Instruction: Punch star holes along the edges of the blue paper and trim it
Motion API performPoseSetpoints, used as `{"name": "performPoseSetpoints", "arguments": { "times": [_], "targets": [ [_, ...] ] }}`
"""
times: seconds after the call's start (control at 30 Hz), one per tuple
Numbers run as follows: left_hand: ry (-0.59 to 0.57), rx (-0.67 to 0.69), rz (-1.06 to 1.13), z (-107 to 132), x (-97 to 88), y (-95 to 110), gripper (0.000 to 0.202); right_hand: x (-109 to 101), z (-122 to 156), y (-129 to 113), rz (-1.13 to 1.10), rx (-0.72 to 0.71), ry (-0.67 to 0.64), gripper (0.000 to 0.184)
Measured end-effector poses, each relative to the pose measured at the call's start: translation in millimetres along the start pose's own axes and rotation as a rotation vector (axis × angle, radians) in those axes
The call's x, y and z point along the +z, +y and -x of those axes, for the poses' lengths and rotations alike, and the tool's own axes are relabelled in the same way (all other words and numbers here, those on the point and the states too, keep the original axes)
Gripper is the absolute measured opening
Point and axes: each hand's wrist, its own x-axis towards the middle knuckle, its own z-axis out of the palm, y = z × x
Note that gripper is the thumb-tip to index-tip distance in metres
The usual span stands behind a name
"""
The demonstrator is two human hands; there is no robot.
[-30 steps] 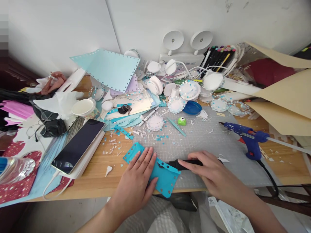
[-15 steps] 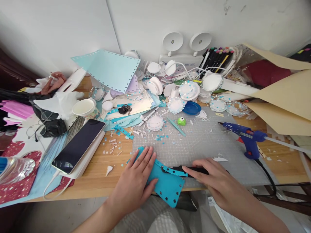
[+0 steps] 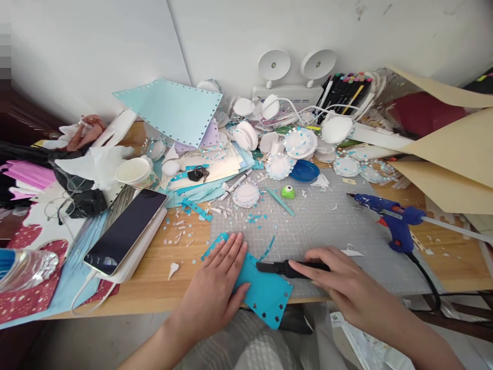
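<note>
Presses the left hand [image 3: 215, 288] flat on turquoise paper [image 3: 265, 298] at the near edge of the table [image 3: 162, 277], grip open, fingers spread, holding nothing. Holds a black knife [image 3: 277, 267] in the right hand [image 3: 339, 280], grip closed over the handle, blade pointing left, tip touching the paper on the grey cutting mat [image 3: 327, 221]. Farther right, a blue glue gun [image 3: 393, 218].

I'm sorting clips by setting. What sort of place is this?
Most likely a paper-craft desk, perhaps at home: a gridded cutting mat, a blue glue gun beside it, and the right hand holding a black knife against blue paper.
</note>
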Motion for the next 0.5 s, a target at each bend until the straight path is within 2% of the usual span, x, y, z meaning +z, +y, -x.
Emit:
{"name": "performPoseSetpoints", "arguments": {
  "times": [0.13,0.27,0.5],
  "targets": [
    [-0.025,0.018,0.077,-4,-4.6,5,0.061,0,2,-1,0.004,0.000,-0.006,0.059],
    [-0.081,0.111,0.233,-9,-11.3,8,0.062,0,-1,-5,-0.002,-0.025,0.002,0.062],
    [-0.059,0.125,0.380,-7,-10.6,-2,0.054,-2,4,2,0.010,0.012,-0.007,0.060]
  ]
}}
